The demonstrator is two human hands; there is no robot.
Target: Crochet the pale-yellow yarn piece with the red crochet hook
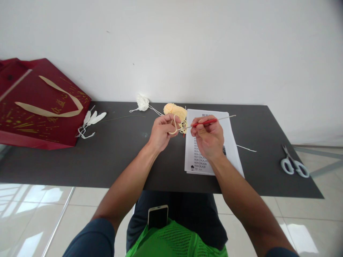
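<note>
My right hand [207,137] is closed around the red handle of a crochet hook [206,122], whose thin metal shaft points left. Its other metal end sticks out to the right. My left hand [163,132] pinches a strand of pale yellow yarn [175,123], which makes a loop near the fingertips. The hook's tip reaches the yarn by the left fingers; whether it passes through the loop I cannot tell. Just behind my hands lies a ball of pale yellow yarn [175,111], with loose strands hanging between the hands.
Printed sheets [198,169] lie under my right hand on the dark table [120,157]. Scissors [294,163] rest at the right end. White yarn [143,102] sits at the back, white feather-like pieces [92,117] beside a red bag [45,107]. A phone [158,216] is on my lap.
</note>
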